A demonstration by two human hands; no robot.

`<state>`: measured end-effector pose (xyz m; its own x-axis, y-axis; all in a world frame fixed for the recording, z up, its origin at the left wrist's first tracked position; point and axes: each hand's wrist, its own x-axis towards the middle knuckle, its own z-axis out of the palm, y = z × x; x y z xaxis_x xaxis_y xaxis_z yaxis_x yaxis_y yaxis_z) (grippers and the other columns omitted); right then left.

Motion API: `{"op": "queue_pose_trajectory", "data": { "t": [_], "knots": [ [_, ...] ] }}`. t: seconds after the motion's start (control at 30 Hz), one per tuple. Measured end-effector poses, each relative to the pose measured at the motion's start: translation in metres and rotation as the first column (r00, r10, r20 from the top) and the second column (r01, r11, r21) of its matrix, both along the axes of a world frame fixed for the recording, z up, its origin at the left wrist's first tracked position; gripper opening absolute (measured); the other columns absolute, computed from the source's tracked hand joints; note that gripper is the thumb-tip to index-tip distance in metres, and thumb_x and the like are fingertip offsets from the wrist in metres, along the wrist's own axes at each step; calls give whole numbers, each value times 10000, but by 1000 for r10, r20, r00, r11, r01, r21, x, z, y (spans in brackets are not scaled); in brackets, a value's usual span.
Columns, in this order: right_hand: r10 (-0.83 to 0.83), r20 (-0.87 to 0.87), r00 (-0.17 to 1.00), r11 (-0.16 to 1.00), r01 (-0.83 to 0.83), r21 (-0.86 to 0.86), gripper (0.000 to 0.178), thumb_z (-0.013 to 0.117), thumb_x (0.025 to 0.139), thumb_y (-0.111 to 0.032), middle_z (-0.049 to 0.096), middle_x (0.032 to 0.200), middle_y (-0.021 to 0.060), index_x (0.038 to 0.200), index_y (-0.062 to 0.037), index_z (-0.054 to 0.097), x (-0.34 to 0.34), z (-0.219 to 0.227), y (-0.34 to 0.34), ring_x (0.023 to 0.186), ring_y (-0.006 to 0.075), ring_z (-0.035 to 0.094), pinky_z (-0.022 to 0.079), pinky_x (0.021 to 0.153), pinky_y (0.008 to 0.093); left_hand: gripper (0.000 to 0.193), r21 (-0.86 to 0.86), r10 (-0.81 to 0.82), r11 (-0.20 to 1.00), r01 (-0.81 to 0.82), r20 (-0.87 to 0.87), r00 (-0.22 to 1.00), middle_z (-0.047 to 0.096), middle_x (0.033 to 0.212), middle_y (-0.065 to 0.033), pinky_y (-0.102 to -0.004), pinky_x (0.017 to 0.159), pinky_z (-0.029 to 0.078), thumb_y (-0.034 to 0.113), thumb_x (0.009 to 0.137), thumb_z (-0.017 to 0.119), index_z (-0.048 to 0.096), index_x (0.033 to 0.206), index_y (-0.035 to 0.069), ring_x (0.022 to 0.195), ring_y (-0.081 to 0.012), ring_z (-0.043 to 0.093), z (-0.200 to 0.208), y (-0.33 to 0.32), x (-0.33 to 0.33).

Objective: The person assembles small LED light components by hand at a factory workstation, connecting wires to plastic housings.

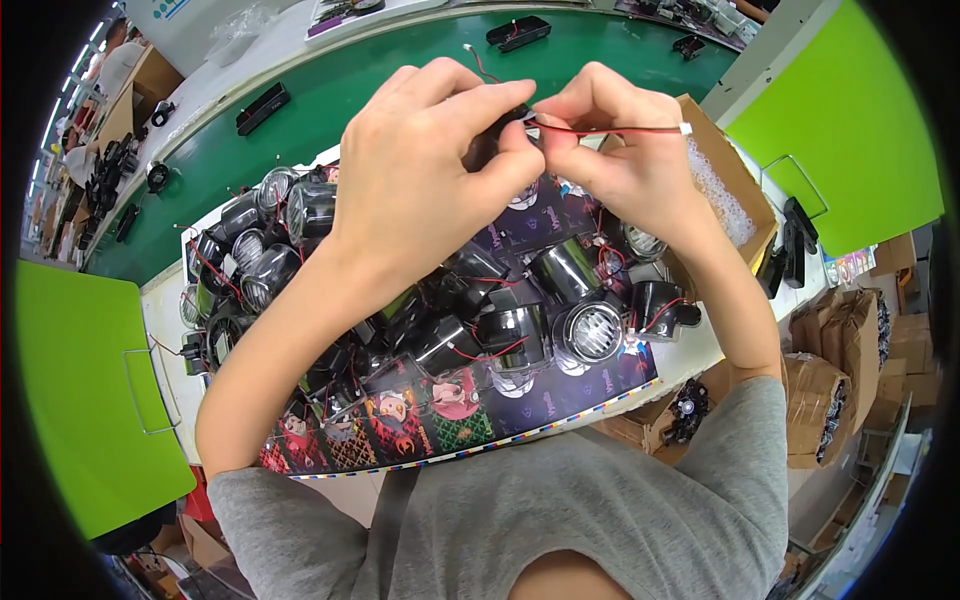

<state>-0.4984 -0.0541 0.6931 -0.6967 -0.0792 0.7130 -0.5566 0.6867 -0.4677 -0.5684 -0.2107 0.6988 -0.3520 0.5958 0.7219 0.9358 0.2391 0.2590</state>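
My left hand [410, 165] is closed around a small dark part [485, 148], mostly hidden by the fingers. Close against it, my right hand [635, 150] pinches a red-and-black wire [610, 130] near the dark part. The wire runs rightward across the right fingers and ends in a white plug [686, 129]. Another thin red wire [480, 62] sticks up behind the left fingers. Below both hands lie many black, cup-shaped housings [570, 270] with red-and-black wires. One nearby has a clear ribbed round face [593, 331].
Housings rest on a colourful printed sheet [545, 405] on the white table. Beyond runs a green conveyor belt [400, 65] carrying black units [518, 33]. A cardboard box [755, 190] of clear small pieces stands at right. Green panels [90, 390] flank both sides; cartons [815, 410] sit lower right.
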Motion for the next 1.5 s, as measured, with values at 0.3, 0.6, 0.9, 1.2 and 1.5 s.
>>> {"op": "queue_pose_trajectory", "data": {
  "t": [0.3,0.6,0.9,1.2,1.5],
  "knots": [
    [-30,-128,991,996,40,76,163,648,669,-15,590,683,81,714,-1,492,2,-2,-5,624,184,610,493,543,251,252,136,-59,989,63,-32,998,563,729,-68,-314,593,452,121,637,639,654,882,63,668,-216,535,-4,-4,-3],
    [229,97,969,972,-222,-79,158,647,700,1,598,739,92,847,25,592,10,4,8,661,166,607,481,587,238,312,-7,-353,929,369,274,895,592,811,-88,-270,631,444,48,665,673,621,972,21,712,-188,562,5,-11,-8],
    [89,-81,993,958,-63,280,165,649,690,-15,558,681,93,812,-6,538,18,9,0,607,221,579,464,525,282,303,-56,-209,976,211,43,977,587,763,-89,-276,597,439,14,628,648,642,930,35,673,-201,552,6,-13,0],
    [112,-358,927,754,156,638,146,583,601,-90,490,634,41,699,-42,486,7,1,1,517,160,514,405,458,272,220,-202,-44,979,40,-14,999,535,650,-64,-308,561,428,94,622,636,650,835,38,620,-222,519,12,-12,14],
    [286,-514,809,733,161,661,150,556,540,-95,489,636,48,622,-37,445,-4,-15,8,503,141,485,384,449,249,210,-346,-12,938,-23,-100,995,547,664,-60,-325,587,454,129,613,639,656,808,51,650,-222,540,14,-10,21]
  ]
}}
